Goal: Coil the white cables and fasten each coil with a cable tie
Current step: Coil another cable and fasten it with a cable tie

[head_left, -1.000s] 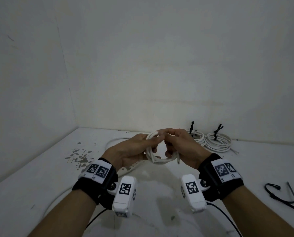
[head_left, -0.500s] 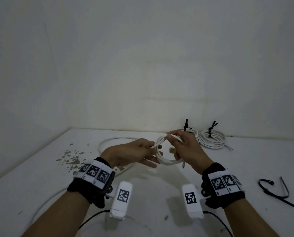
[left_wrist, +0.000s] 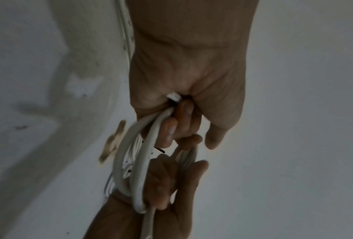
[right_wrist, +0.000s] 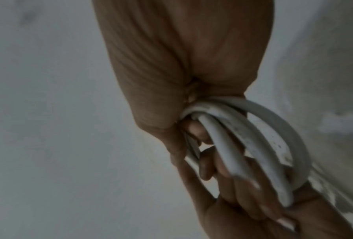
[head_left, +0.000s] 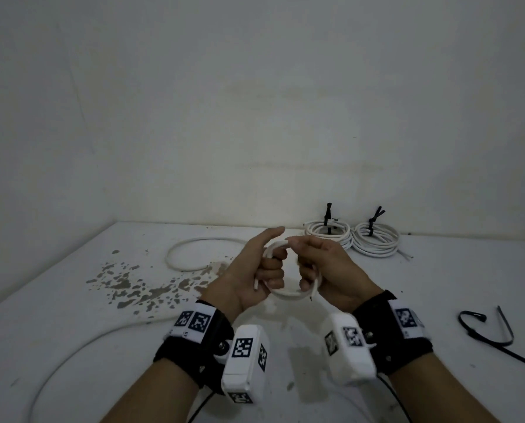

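White cable (head_left: 285,293) is held above the table (head_left: 72,331) as a small coil, gripped on one side by the left hand (head_left: 255,276) and on the other by the right hand (head_left: 325,270), likely so the loops cannot spring apart before a black cable tie (head_left: 499,334) is fetched. 2 tied coils (head_left: 352,236) are parked by the wall. No containers are seen.

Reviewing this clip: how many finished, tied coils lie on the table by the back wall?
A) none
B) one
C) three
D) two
D: two white coils lie side by side by the wall, each with a black tie sticking up; a third coil is held in the left hand and the right hand, untied.
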The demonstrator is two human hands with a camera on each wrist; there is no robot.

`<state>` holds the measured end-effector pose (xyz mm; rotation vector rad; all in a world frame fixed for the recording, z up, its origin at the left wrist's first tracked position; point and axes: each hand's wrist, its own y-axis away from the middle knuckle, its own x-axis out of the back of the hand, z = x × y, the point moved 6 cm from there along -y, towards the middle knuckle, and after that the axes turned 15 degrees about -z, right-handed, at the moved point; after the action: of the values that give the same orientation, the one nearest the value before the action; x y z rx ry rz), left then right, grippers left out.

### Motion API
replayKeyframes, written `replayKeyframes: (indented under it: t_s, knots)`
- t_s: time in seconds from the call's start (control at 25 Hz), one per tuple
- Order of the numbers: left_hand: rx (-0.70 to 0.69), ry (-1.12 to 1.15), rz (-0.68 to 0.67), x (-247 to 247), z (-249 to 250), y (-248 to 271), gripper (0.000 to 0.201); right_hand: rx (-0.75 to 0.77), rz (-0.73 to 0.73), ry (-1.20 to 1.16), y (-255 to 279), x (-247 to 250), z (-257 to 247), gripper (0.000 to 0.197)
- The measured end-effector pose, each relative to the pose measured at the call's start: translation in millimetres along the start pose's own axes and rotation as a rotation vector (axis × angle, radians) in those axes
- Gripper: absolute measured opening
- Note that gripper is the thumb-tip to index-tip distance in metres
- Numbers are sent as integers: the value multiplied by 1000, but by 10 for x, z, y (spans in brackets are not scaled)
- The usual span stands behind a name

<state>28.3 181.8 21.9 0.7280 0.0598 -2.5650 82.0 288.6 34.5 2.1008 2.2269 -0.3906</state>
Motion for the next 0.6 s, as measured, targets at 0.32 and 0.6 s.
replayKeyframes:
  t_s: [0.32, 0.6]
  knots:
    - [75, -135, 1, -23, -35, -130, 40, -64, 137, -30, 52, 234, 38, 17]
    - [140, -168, -45, 37, -64, -69, 48, -140, 168, -16, -1, 213, 113, 32]
